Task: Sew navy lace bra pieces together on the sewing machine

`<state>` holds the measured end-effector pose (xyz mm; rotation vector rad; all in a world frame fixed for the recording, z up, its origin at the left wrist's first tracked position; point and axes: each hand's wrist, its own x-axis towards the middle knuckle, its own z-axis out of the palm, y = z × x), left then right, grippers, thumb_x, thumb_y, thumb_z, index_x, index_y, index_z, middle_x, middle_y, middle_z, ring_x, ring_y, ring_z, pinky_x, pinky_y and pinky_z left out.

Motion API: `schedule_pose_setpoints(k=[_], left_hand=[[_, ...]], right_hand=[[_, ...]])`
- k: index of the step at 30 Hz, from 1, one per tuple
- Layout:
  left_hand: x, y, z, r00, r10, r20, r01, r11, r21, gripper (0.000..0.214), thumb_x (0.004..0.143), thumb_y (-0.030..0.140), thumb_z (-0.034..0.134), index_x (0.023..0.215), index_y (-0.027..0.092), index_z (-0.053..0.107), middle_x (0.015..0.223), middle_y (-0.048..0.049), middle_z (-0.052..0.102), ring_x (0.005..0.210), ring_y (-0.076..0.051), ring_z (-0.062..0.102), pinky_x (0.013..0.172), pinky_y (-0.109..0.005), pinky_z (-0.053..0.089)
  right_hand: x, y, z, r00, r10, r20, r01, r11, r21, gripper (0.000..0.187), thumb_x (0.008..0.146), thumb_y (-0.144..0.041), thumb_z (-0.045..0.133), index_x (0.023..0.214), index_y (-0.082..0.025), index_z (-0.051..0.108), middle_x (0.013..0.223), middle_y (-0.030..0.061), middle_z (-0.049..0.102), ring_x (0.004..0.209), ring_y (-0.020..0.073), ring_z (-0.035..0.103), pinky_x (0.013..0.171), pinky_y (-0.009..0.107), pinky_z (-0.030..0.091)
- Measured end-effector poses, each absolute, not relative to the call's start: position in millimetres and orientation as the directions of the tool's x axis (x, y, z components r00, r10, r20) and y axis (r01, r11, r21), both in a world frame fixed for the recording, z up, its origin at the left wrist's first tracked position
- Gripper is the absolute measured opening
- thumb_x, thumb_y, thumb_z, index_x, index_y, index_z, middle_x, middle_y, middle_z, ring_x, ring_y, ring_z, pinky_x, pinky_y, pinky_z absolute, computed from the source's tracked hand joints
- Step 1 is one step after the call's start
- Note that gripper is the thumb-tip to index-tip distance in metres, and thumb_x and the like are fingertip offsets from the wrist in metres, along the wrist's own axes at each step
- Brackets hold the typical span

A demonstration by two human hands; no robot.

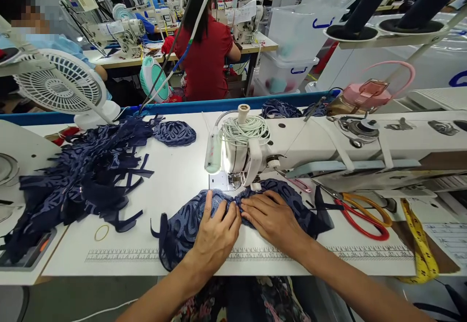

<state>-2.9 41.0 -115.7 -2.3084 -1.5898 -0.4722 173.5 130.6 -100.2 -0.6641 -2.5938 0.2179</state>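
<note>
A navy lace bra piece (182,227) lies on the white table under the needle of a white sewing machine (328,147). My left hand (215,232) rests flat on the lace, fingers stretched toward the needle. My right hand (272,217) lies flat beside it on the right half of the lace, fingertips meeting the left hand's just in front of the presser foot (235,183). Both hands press the fabric down.
A heap of navy lace pieces (83,176) covers the table's left. Red and orange scissors (359,212) and a yellow tape measure (419,244) lie right. A rubber band (101,232) lies near the printed ruler. A white fan (58,86) stands far left. A person in red (206,44) sews beyond.
</note>
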Motion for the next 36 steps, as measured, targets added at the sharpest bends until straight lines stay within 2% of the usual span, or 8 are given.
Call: schedule_pose_setpoints(k=[8, 11, 14, 17, 20, 24, 30, 36], left_hand=[[-2.3, 40.0, -115.8, 0.306, 0.825, 0.474, 0.938, -0.345, -0.005, 0.028, 0.095, 0.015, 0.047, 0.118, 0.012, 0.063, 0.12, -0.0058, 0.067, 0.111, -0.024, 0.059, 0.118, -0.065, 0.009], [-2.6, 35.5, -117.1, 0.265, 0.851, 0.454, 0.947, -0.319, 0.045, 0.03, 0.096, 0.016, 0.047, 0.123, 0.013, 0.06, 0.124, -0.0072, 0.065, 0.116, -0.025, 0.057, 0.117, -0.066, 0.01], [-2.3, 30.0, -116.8, 0.243, 0.858, 0.452, 0.947, -0.312, 0.084, 0.031, 0.096, 0.015, 0.046, 0.124, 0.011, 0.059, 0.125, -0.0094, 0.064, 0.121, -0.025, 0.054, 0.118, -0.062, 0.016], [-1.4, 27.7, -115.6, 0.253, 0.844, 0.474, 0.939, -0.333, 0.09, 0.03, 0.096, 0.014, 0.046, 0.122, 0.009, 0.06, 0.121, -0.0096, 0.066, 0.12, -0.023, 0.055, 0.119, -0.055, 0.021], [-0.9, 27.4, -115.7, 0.245, 0.842, 0.481, 0.936, -0.335, 0.11, 0.029, 0.097, 0.022, 0.048, 0.12, 0.01, 0.061, 0.121, -0.0085, 0.066, 0.119, -0.023, 0.056, 0.121, -0.054, 0.016], [0.1, 26.1, -118.6, 0.263, 0.843, 0.469, 0.937, -0.338, 0.082, 0.032, 0.096, 0.024, 0.05, 0.123, 0.011, 0.06, 0.121, -0.0081, 0.067, 0.117, -0.023, 0.057, 0.121, -0.058, 0.008], [4.0, 23.2, -122.3, 0.277, 0.837, 0.471, 0.939, -0.34, 0.053, 0.033, 0.093, 0.016, 0.05, 0.123, 0.008, 0.06, 0.117, -0.0102, 0.068, 0.116, -0.023, 0.058, 0.12, -0.056, 0.013], [4.3, 20.1, -117.8, 0.258, 0.848, 0.463, 0.943, -0.326, 0.072, 0.034, 0.095, 0.021, 0.047, 0.125, 0.009, 0.058, 0.12, -0.0103, 0.067, 0.115, -0.022, 0.059, 0.12, -0.057, 0.011]], right_hand=[[172.7, 128.8, -95.4, -0.799, 0.535, 0.275, 0.479, 0.842, -0.247, 0.031, 0.097, -0.02, 0.046, 0.124, -0.022, 0.061, 0.111, 0.0079, 0.068, 0.097, 0.0218, 0.059, 0.091, 0.042, 0.038], [170.8, 133.5, -92.0, -0.786, 0.562, 0.256, 0.472, 0.814, -0.338, 0.027, 0.098, -0.019, 0.045, 0.115, -0.022, 0.065, 0.105, 0.0063, 0.069, 0.095, 0.0209, 0.059, 0.089, 0.039, 0.038], [165.7, 140.7, -88.7, -0.733, 0.631, 0.252, 0.501, 0.752, -0.428, 0.023, 0.099, -0.023, 0.044, 0.106, -0.023, 0.066, 0.097, 0.0042, 0.071, 0.089, 0.0192, 0.06, 0.088, 0.038, 0.037], [153.1, 146.1, -85.6, -0.698, 0.695, 0.174, 0.585, 0.693, -0.421, 0.023, 0.099, -0.029, 0.044, 0.093, -0.023, 0.065, 0.087, 0.0027, 0.07, 0.083, 0.0191, 0.061, 0.085, 0.037, 0.036], [137.7, 149.1, -85.2, -0.672, 0.738, 0.058, 0.655, 0.629, -0.419, 0.02, 0.095, -0.036, 0.052, 0.084, -0.022, 0.061, 0.081, 0.0013, 0.069, 0.077, 0.0184, 0.061, 0.082, 0.035, 0.036], [126.7, 151.0, -89.7, -0.639, 0.769, 0.023, 0.688, 0.585, -0.428, 0.021, 0.093, -0.039, 0.054, 0.082, -0.022, 0.057, 0.078, -0.0005, 0.068, 0.072, 0.0168, 0.059, 0.08, 0.032, 0.035], [125.4, 150.4, -94.9, -0.612, 0.79, 0.027, 0.7, 0.558, -0.445, 0.023, 0.094, -0.041, 0.053, 0.081, -0.022, 0.055, 0.076, -0.0005, 0.067, 0.074, 0.0173, 0.059, 0.081, 0.032, 0.033], [123.8, 148.2, -93.3, -0.584, 0.812, 0.011, 0.72, 0.524, -0.455, 0.022, 0.093, -0.041, 0.054, 0.083, -0.021, 0.056, 0.073, -0.0013, 0.065, 0.068, 0.0164, 0.058, 0.077, 0.031, 0.032]])
